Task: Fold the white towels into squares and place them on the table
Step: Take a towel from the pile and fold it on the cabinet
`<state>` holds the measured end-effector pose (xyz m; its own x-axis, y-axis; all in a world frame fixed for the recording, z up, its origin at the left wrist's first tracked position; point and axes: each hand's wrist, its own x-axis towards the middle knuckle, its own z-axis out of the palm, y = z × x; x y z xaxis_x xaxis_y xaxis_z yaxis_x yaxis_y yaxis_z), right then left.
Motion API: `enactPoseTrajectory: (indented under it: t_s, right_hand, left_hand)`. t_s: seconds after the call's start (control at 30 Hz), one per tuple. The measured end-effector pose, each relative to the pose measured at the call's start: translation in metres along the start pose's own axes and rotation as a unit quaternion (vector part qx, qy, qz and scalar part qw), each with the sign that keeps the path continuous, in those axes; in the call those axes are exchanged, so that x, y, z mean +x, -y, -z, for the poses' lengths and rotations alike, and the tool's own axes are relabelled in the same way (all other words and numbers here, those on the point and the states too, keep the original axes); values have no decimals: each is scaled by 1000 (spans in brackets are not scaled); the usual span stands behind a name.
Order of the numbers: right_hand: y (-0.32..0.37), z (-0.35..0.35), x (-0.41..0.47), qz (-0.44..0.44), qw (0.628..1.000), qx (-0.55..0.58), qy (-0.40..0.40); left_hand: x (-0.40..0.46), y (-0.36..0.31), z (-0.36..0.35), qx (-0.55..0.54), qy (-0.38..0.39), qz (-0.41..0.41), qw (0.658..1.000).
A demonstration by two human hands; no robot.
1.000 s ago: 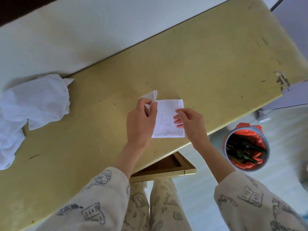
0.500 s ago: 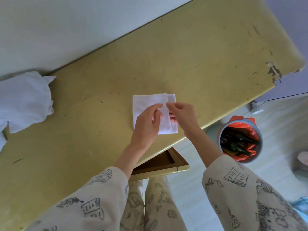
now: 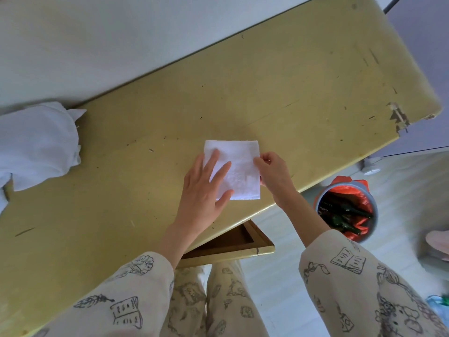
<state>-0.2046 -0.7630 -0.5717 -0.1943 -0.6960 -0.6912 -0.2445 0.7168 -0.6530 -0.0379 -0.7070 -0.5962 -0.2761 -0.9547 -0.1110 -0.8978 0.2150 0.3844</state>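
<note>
A small white towel (image 3: 239, 164), folded into a square, lies flat near the front edge of the yellow table (image 3: 279, 93). My left hand (image 3: 204, 190) rests on its left half with straight, spread fingers pressing it down. My right hand (image 3: 273, 172) pinches the towel's right edge between thumb and fingers. A heap of unfolded white towels (image 3: 36, 144) sits at the table's far left.
A half-open wooden drawer (image 3: 230, 242) juts out under the table's front edge, above my legs. A grey bin with a red liner (image 3: 347, 210) holding dark bottles stands on the floor to the right. A white wall runs behind the table.
The towel's left flap has been folded over, and the towel now lies as a flat square. My left hand let go of the flap and spread flat on the cloth.
</note>
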Motion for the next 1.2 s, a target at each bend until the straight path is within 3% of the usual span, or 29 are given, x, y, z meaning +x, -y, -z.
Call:
enactPoseTrajectory:
  t_s: [0.13, 0.43, 0.87, 1.1, 1.2]
  right_hand:
    - [3, 4, 3, -9, 1000, -1, 3]
    - [7, 12, 5, -36, 997, -63, 20]
    - [8, 16, 4, -61, 995, -59, 44]
    - [2, 11, 1, -25, 993, -116, 3]
    - [-3, 5, -7, 26, 981, -183, -56]
  left_hand:
    - [3, 1, -2, 18, 40, -1, 999]
    - [3, 4, -5, 26, 46, -8, 999]
    - [3, 4, -4, 29, 57, -11, 998]
    - [5, 3, -3, 21, 65, -7, 998]
    - [7, 0, 1, 20, 83, -7, 996]
